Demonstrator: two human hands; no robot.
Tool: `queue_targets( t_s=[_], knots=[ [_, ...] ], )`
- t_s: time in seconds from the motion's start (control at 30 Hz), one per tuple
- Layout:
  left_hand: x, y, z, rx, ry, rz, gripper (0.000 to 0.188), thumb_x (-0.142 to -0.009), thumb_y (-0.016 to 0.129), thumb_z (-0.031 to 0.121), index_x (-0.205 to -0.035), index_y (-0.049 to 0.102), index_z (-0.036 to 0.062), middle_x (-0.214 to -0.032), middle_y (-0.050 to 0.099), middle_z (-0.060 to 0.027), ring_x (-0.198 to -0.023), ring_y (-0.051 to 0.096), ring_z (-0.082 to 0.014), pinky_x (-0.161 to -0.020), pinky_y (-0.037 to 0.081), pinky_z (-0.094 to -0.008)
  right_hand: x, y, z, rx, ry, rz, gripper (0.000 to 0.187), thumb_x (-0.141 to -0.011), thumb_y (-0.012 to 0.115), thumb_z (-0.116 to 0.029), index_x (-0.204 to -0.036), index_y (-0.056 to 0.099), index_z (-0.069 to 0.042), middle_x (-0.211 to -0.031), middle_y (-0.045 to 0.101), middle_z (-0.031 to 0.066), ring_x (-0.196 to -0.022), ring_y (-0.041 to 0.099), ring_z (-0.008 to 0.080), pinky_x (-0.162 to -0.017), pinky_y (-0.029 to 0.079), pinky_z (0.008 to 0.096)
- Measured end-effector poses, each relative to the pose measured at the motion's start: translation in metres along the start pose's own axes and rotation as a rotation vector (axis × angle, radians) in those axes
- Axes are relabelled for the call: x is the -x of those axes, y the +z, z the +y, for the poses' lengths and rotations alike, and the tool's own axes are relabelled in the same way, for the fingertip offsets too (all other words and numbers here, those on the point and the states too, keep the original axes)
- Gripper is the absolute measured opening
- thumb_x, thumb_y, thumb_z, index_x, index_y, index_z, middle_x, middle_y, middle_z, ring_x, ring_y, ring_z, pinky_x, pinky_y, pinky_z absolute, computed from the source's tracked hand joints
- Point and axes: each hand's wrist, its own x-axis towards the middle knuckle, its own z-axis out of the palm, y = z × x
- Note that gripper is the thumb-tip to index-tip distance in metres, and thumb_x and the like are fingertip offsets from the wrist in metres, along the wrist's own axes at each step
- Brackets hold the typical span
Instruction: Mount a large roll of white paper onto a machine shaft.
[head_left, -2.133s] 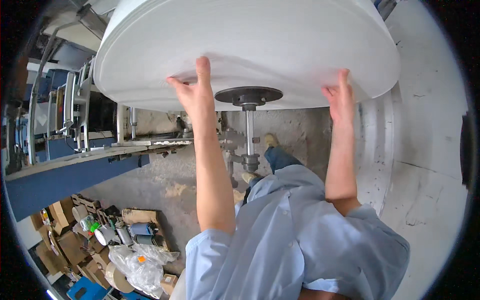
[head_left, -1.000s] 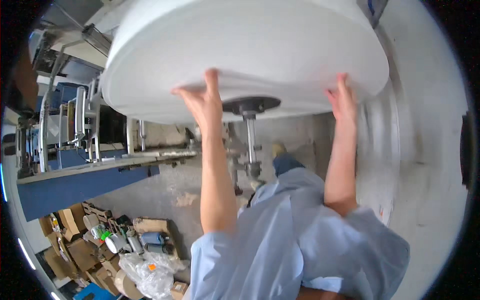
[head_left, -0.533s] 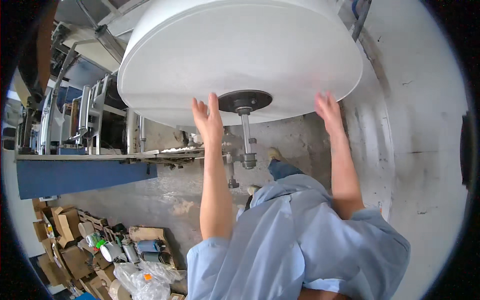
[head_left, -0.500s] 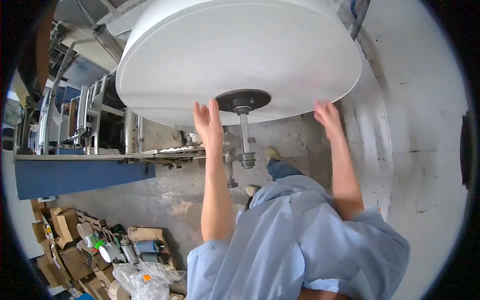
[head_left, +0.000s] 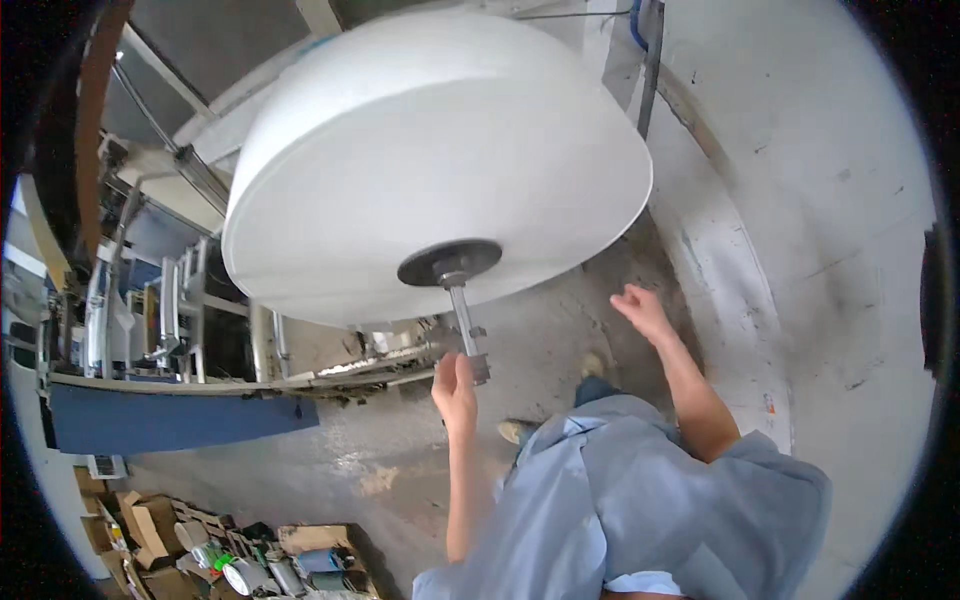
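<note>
A huge white roll (head_left: 440, 175), its flat end facing me, fills the upper middle. A dark round flange (head_left: 418, 266) sits at its core, and a metal shaft (head_left: 461, 312) sticks out toward me, with a stepped collar (head_left: 480, 368) at its tip. My left hand (head_left: 456, 398) is right beside that collar, fingers upward and slightly apart; whether it touches the metal I cannot tell. Off to the right, below the roll's edge, my right hand (head_left: 645, 312) is held in the air with its fingers curled in, nothing visible in them.
Left of the roll stands a machine frame with metal rollers (head_left: 172, 300) and a blue panel (head_left: 180, 425) below. Cardboard boxes (head_left: 155, 525) and containers are piled at the lower left. A pale wall (head_left: 830, 250) runs along the right. My shoes (head_left: 515, 430) are on the concrete floor.
The roll appears lower and further left in view. My left hand has gone from near the flange to the shaft's end. My right hand has drawn away from the roll's edge, its fingers curling.
</note>
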Motion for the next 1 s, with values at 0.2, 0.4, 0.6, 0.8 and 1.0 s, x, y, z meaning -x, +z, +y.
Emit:
queue_targets(
  t_s=[0.2,0.4,0.6,0.8,1.0],
  knots=[
    [0.006,0.057,0.065,0.005,0.228,0.165,0.044,-0.093,0.064,0.022,-0.124,0.052,-0.0067,-0.102,0.063,-0.0067,-0.088,0.057,-0.0098,-0.075,0.045,-0.0234,-0.031,0.033,-0.025,0.081,-0.194,-0.212,0.048,-0.083,0.072,-0.036,-0.112,0.059,0.001,-0.104,0.068,0.0129,-0.096,0.064,0.0190,-0.078,0.050,0.0328],
    [-0.019,0.150,0.189,-0.391,0.691,0.389,0.046,-0.096,0.059,0.024,-0.131,0.049,-0.0029,-0.130,0.053,-0.0204,-0.114,0.056,-0.0260,-0.091,0.050,-0.0329,-0.058,-0.024,0.016,-0.070,-0.130,-0.619,0.059,-0.083,0.073,-0.036,-0.122,0.052,0.004,-0.116,0.065,0.0179,-0.106,0.063,0.0215,-0.085,0.050,0.0353],
    [-0.081,0.245,0.289,-0.864,1.156,0.642,0.048,-0.100,0.047,0.034,-0.132,0.046,-0.0006,-0.144,0.039,-0.0194,-0.138,0.030,-0.0372,-0.112,0.028,-0.0516,-0.080,-0.090,0.127,-0.195,0.073,-0.518,0.041,-0.085,0.070,-0.030,-0.106,0.060,0.003,-0.104,0.068,0.0170,-0.098,0.066,0.0202,-0.078,0.051,0.0338],
    [-0.151,0.242,0.267,-1.063,1.267,0.989,0.052,-0.102,0.027,0.041,-0.116,0.056,0.0001,-0.137,0.042,-0.0182,-0.133,0.033,-0.0358,-0.107,0.034,-0.0578,-0.112,-0.175,0.151,0.036,0.218,-0.499,0.069,-0.085,0.063,-0.049,-0.132,0.049,0.000,-0.129,0.058,0.0135,-0.117,0.056,0.0243,-0.093,0.047,0.0398],
    [-0.170,0.247,0.263,-0.879,1.310,1.019,0.055,-0.101,0.027,0.047,-0.121,0.055,0.0041,-0.133,0.048,-0.0142,-0.134,0.032,-0.0310,-0.109,0.029,-0.0594,-0.147,-0.150,0.233,-0.112,0.189,-0.328,0.051,-0.083,0.071,-0.043,-0.104,0.062,0.003,-0.088,0.067,0.0090,-0.087,0.063,0.0172,-0.079,0.052,0.0341]
  ],
)
